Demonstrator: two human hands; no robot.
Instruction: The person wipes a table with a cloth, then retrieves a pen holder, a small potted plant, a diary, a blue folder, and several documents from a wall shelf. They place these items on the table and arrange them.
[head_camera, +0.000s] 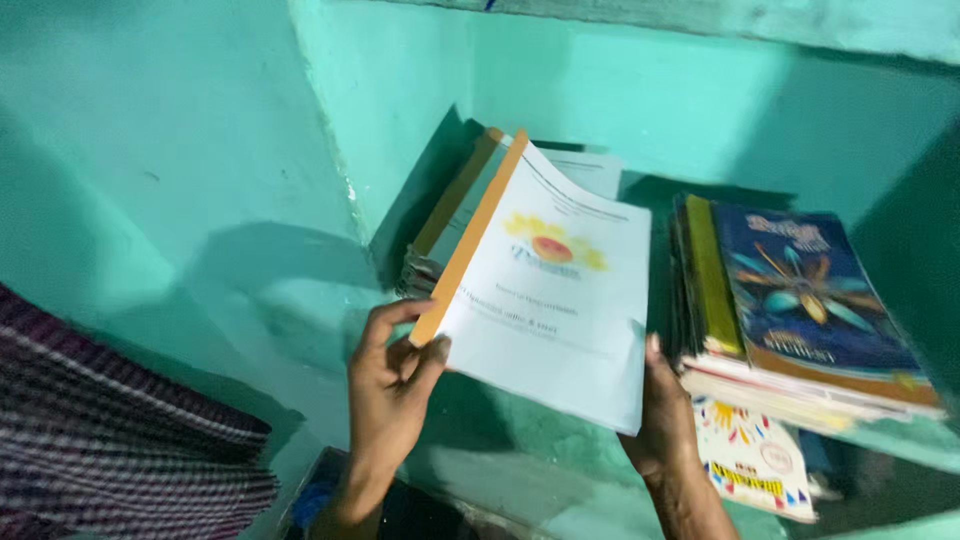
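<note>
Booklet (555, 300) with white cover and orange spine held in both hands above front edge of shelf (560, 470), not yet set down. Left hand (390, 385) pinches spine corner; right hand (662, 415) grasps lower right corner. Two book piles already on shelf (left pile (450, 215) at back, right pile (790, 310) at right edge).

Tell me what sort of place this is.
Probably a home or small schoolroom storage niche: a shelf built into turquoise painted walls, holding a stack of books, while both hands hold a white booklet there.
</note>
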